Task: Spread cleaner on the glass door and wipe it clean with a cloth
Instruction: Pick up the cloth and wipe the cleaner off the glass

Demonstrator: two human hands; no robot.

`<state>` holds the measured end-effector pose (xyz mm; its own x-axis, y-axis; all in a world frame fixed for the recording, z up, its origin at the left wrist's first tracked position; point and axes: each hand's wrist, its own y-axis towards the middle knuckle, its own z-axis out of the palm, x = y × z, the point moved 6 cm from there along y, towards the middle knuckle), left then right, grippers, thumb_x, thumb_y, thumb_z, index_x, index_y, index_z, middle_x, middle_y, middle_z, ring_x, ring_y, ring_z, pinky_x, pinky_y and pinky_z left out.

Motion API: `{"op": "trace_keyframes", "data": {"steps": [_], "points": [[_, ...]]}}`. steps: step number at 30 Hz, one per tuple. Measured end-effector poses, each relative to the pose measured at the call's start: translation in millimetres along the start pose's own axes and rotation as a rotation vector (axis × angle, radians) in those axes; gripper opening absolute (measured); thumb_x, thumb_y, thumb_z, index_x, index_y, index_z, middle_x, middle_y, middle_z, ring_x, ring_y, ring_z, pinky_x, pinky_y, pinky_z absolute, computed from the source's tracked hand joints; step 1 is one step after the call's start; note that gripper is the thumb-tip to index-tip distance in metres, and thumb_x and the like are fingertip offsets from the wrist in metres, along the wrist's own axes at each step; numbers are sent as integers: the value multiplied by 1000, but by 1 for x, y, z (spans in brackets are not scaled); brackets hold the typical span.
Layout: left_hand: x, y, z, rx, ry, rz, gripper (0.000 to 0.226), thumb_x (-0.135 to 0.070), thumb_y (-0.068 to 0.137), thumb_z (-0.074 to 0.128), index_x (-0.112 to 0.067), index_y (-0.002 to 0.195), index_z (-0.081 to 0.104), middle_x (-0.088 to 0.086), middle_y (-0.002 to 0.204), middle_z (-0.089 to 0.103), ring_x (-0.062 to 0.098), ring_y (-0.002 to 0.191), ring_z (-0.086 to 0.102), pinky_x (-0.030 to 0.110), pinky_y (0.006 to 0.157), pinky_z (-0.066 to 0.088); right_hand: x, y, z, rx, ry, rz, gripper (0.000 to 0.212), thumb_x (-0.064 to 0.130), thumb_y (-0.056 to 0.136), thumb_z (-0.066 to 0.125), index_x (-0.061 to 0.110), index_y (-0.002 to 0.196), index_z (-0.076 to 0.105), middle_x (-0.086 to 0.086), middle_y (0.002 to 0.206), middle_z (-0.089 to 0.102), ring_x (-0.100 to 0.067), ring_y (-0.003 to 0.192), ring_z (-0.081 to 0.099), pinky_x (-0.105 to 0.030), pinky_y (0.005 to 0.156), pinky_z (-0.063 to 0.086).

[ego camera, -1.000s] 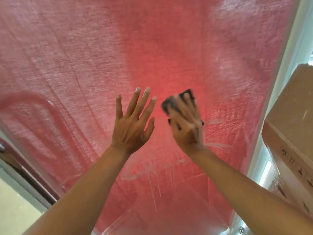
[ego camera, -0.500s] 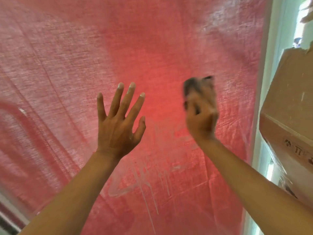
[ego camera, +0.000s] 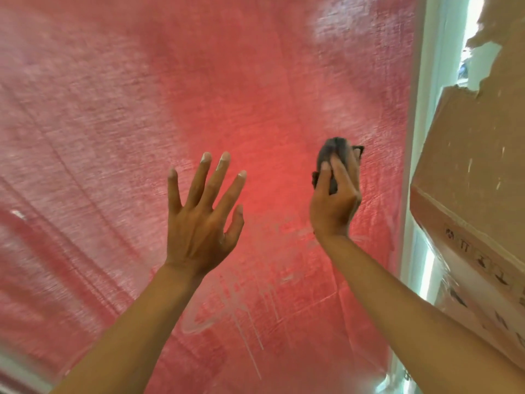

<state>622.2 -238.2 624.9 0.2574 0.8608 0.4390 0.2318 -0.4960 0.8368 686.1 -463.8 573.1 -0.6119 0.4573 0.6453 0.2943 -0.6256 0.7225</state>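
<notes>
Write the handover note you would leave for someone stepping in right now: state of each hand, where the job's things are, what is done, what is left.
Left hand: open, fingers spread, whitish residue on the fingertips, holds nothing.
Right hand: grips the dark cloth against the glass door.
Done: cleaner is spread; white streaks and drips show below the hands.
Left: wipe away the streaks and the hazy patch near the top right.

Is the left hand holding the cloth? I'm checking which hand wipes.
No, the left hand is spread open and holds nothing; the right hand grips the dark cloth.
</notes>
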Motion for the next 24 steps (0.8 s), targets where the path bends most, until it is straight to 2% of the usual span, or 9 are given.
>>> {"op": "trace_keyframes", "data": {"steps": [2, 5, 7, 11, 13, 16, 17, 21, 24], "points": [[0, -1, 0, 16, 0, 5, 54, -29, 103, 56, -18, 155, 49, 12, 168, 31, 35, 157, 25, 65, 124, 4, 7, -6, 4, 14, -3, 24, 27, 8, 104, 57, -3, 124, 71, -20, 148, 55, -41, 146, 42, -53, 117, 41], [-3, 2, 2, 30, 17, 11, 54, -30, 103, 56, -18, 155, 48, 13, 168, 30, 36, 157, 24, 69, 122, 5, 37, -46, 16, 316, -29, -451, 23, 4, 101, 60, 0, 119, 74, -19, 147, 55, -42, 145, 42, -57, 120, 35], [-6, 5, 3, 39, 7, 21, 54, -30, 103, 56, -19, 155, 49, 13, 168, 30, 36, 157, 23, 70, 121, 4, 31, -50, 14, 379, -35, -518, 24, 0, 98, 64, 5, 118, 75, -16, 149, 53, -37, 147, 40, -59, 119, 35], [-12, 10, 3, 79, -14, 74, 53, -28, 102, 57, -18, 154, 50, 13, 168, 30, 35, 157, 22, 73, 120, 5, 2, -23, 2, -26, 39, 209, 31, 14, 104, 57, 2, 131, 67, -15, 156, 47, -31, 152, 33, -51, 120, 37], [-12, 13, 4, 88, -17, 106, 52, -26, 102, 57, -17, 153, 51, 13, 168, 30, 35, 158, 22, 74, 120, 6, 18, -31, 9, -14, 34, 194, 32, 14, 105, 56, 2, 132, 67, -15, 156, 46, -33, 152, 34, -49, 120, 36], [-14, 20, 6, 94, -26, 144, 49, -24, 103, 56, -14, 151, 54, 13, 168, 30, 34, 158, 23, 74, 120, 6, 32, -59, 18, 237, 12, -237, 28, 3, 100, 62, 4, 127, 70, -16, 151, 51, -36, 150, 36, -55, 120, 35], [-16, 23, 7, 95, -31, 160, 49, -24, 103, 56, -14, 150, 54, 13, 168, 31, 34, 158, 23, 74, 121, 5, 21, -60, 15, 263, 13, -253, 28, 3, 100, 62, 4, 127, 70, -17, 151, 52, -35, 151, 35, -54, 121, 35], [-25, 34, 12, 100, -34, 219, 47, -24, 102, 56, -15, 148, 57, 13, 167, 33, 33, 157, 25, 73, 121, 2, -25, -49, -8, -69, 109, 380, 36, 19, 106, 53, 4, 136, 63, -8, 158, 45, -27, 153, 32, -43, 121, 35], [-29, 36, 15, 102, -34, 237, 46, -26, 102, 55, -16, 147, 58, 12, 167, 33, 33, 157, 25, 73, 121, 0, -21, -49, -4, -105, 90, 486, 38, 22, 107, 50, 7, 139, 63, -6, 160, 42, -25, 155, 29, -45, 122, 34]]}}
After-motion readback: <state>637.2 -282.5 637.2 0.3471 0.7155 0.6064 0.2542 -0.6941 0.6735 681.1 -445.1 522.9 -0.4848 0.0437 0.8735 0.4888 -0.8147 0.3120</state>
